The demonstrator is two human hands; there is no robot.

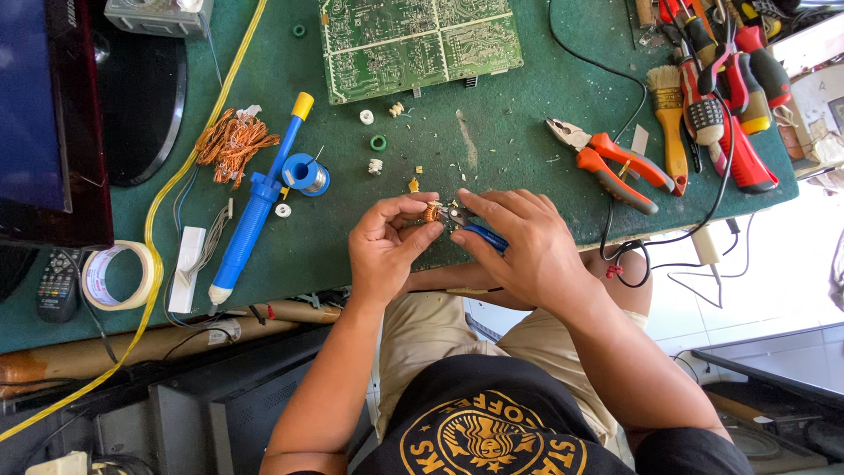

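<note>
1. A small copper-wound coil (431, 213) sits pinched between the thumb and forefinger of the left hand (385, 248), held just above the near edge of the green felt-covered bench (510, 105).
2. The right hand (520, 246) is closed around small blue-handled cutters (475, 228), whose tip touches the coil, though the contact point is too small to be sure of.
3. Just beyond lie white and green plastic rings (377, 142) and wire scraps.
4. Further left are a blue solder spool (304, 173), a blue desoldering pump with a yellow cap (255, 202) and a tangle of copper wire (232, 141).
5. A green circuit board (418, 42) lies at the far edge; orange-handled pliers (607, 164) lie to the right.
</note>
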